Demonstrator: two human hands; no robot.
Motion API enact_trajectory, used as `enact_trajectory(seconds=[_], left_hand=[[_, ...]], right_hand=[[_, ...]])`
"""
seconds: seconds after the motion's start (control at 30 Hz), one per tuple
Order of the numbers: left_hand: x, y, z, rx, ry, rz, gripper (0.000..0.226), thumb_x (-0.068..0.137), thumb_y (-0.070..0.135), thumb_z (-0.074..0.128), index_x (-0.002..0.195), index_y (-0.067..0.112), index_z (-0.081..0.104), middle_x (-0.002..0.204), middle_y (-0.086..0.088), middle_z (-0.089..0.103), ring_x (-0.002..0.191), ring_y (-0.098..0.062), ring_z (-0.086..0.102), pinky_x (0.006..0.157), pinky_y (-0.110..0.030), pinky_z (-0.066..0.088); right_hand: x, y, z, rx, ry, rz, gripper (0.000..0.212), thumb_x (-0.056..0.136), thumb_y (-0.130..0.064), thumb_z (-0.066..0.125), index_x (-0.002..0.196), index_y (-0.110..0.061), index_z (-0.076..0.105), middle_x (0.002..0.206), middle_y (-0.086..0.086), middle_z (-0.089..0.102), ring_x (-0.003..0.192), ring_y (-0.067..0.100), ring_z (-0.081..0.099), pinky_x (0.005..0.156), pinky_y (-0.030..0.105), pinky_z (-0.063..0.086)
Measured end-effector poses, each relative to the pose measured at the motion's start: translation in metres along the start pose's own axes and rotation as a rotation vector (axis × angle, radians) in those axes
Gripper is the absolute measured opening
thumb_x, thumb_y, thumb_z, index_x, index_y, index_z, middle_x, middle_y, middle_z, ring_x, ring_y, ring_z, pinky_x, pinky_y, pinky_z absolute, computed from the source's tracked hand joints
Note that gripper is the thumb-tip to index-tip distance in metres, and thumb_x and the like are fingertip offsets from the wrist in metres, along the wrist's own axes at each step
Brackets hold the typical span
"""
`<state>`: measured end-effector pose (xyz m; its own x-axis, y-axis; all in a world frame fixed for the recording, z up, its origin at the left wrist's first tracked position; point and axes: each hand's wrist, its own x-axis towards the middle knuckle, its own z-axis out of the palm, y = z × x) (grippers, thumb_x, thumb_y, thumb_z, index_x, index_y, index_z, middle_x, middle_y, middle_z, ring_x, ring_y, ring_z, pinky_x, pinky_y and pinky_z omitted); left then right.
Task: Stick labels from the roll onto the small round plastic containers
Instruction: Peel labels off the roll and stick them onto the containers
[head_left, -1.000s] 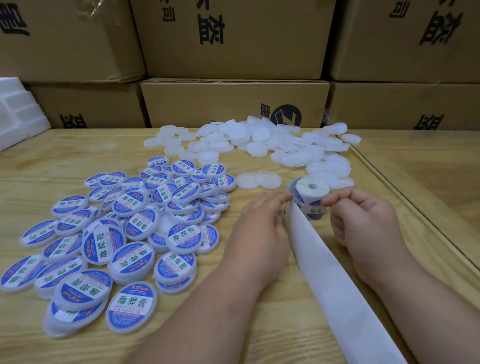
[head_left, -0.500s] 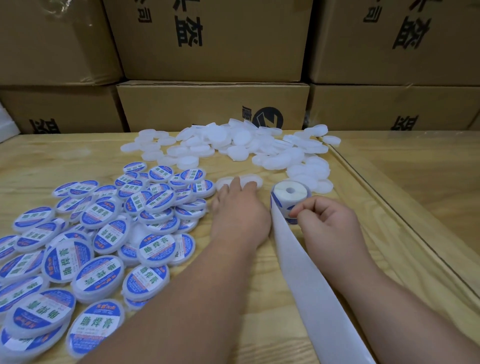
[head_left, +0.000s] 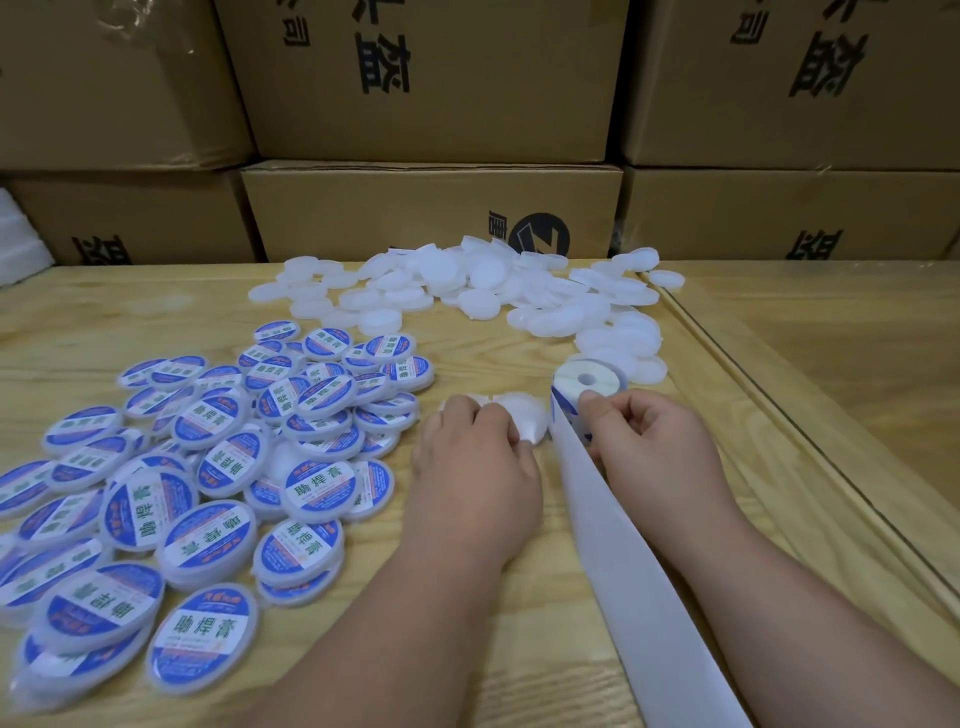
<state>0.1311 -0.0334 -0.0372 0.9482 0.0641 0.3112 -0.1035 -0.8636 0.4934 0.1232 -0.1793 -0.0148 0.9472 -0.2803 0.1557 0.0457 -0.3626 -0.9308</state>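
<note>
A label roll stands on the wooden table, with its empty white backing strip trailing toward me. My right hand has its fingers curled at the roll's front, pinching at a label there. My left hand grips a plain white round container just left of the roll, tilting it up. A second plain container lies partly hidden behind my fingers. Several unlabeled white containers are heaped at the back. Several labeled blue-and-white containers are piled on the left.
Stacked cardboard boxes wall off the back of the table. A raised wooden edge with a glass sheet runs diagonally on the right. White foam sits at the far left.
My left hand left the roll, reached forward to the two plain containers and now lifts one by its edge. My right hand stayed at the roll. The view shifted right.
</note>
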Motion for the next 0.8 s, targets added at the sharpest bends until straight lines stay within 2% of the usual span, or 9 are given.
enact_trajectory(seconds=[0.1,0.23,0.33,0.43,0.53,0.6,0.67,0.73,0.8], left_hand=[[-0.012,-0.004,-0.004,-0.026,0.001,0.03,0.011,0.094,0.039,0.055,0.089,0.029,0.053,0.114,0.005,0.047,0.11,-0.02,0.043,0.097,-0.032,0.037],[-0.008,-0.007,-0.006,-0.097,-0.054,0.043,0.014,0.098,0.038,0.055,0.088,0.03,0.052,0.129,0.007,0.046,0.123,-0.017,0.04,0.107,-0.032,0.032],[-0.001,-0.01,-0.008,-0.201,-0.045,0.046,0.017,0.102,0.036,0.051,0.088,0.027,0.051,0.132,0.009,0.048,0.127,-0.012,0.04,0.101,-0.026,0.03],[0.002,-0.011,-0.014,-0.395,0.006,0.008,0.022,0.104,0.039,0.047,0.09,0.022,0.052,0.112,0.021,0.044,0.115,-0.001,0.039,0.078,-0.01,0.024],[0.004,-0.01,-0.017,-0.593,0.054,-0.058,0.023,0.105,0.046,0.04,0.096,0.028,0.053,0.124,0.024,0.054,0.119,0.004,0.047,0.089,-0.014,0.03],[0.003,-0.008,-0.02,-0.74,0.083,-0.061,0.026,0.102,0.047,0.04,0.095,0.029,0.058,0.109,0.024,0.067,0.097,0.005,0.059,0.08,-0.024,0.041],[0.002,-0.004,-0.023,-0.871,0.056,-0.043,0.027,0.092,0.049,0.043,0.085,0.029,0.06,0.089,0.017,0.071,0.079,-0.012,0.065,0.065,-0.027,0.048],[0.0,-0.002,-0.024,-0.914,0.009,-0.001,0.025,0.083,0.054,0.053,0.08,0.029,0.053,0.08,0.011,0.071,0.071,-0.021,0.064,0.063,-0.029,0.049],[0.0,-0.001,-0.023,-0.913,-0.051,0.034,0.027,0.076,0.052,0.069,0.081,0.035,0.048,0.077,0.012,0.068,0.065,-0.012,0.059,0.06,-0.025,0.048]], right_hand=[[-0.002,-0.002,0.0,-0.014,-0.023,-0.012,0.042,0.092,-0.044,0.063,0.06,-0.017,0.058,0.055,-0.001,0.058,0.047,0.009,0.045,0.056,0.031,0.04],[-0.002,-0.002,-0.002,-0.004,-0.055,-0.036,0.044,0.089,-0.055,0.065,0.068,-0.016,0.064,0.061,0.007,0.061,0.05,0.01,0.048,0.056,0.031,0.042],[-0.003,-0.001,-0.002,0.042,-0.102,-0.071,0.047,0.083,-0.061,0.068,0.071,-0.016,0.066,0.057,-0.006,0.053,0.05,0.007,0.044,0.049,0.019,0.038],[-0.002,0.001,-0.001,0.028,-0.16,-0.092,0.028,0.086,-0.042,0.075,0.074,-0.018,0.069,0.052,-0.015,0.05,0.046,0.003,0.042,0.043,0.012,0.034],[-0.001,0.003,0.001,-0.009,-0.213,-0.07,0.013,0.087,-0.021,0.074,0.075,-0.019,0.071,0.055,-0.014,0.055,0.046,0.003,0.046,0.044,0.012,0.037],[0.0,0.004,0.0,-0.011,-0.243,-0.052,0.013,0.087,-0.016,0.071,0.074,-0.019,0.071,0.055,-0.013,0.057,0.046,0.004,0.047,0.044,0.013,0.038],[0.001,0.005,-0.001,0.017,-0.274,-0.034,0.013,0.088,-0.013,0.071,0.075,-0.018,0.07,0.056,-0.011,0.057,0.048,0.006,0.047,0.044,0.015,0.038],[0.002,0.007,-0.003,0.054,-0.316,-0.021,0.012,0.089,-0.011,0.07,0.079,-0.017,0.07,0.057,-0.01,0.055,0.051,0.008,0.045,0.045,0.016,0.037],[0.002,0.008,-0.005,0.097,-0.35,-0.014,0.007,0.087,-0.012,0.07,0.082,-0.016,0.071,0.059,-0.008,0.052,0.054,0.01,0.041,0.046,0.017,0.034]])
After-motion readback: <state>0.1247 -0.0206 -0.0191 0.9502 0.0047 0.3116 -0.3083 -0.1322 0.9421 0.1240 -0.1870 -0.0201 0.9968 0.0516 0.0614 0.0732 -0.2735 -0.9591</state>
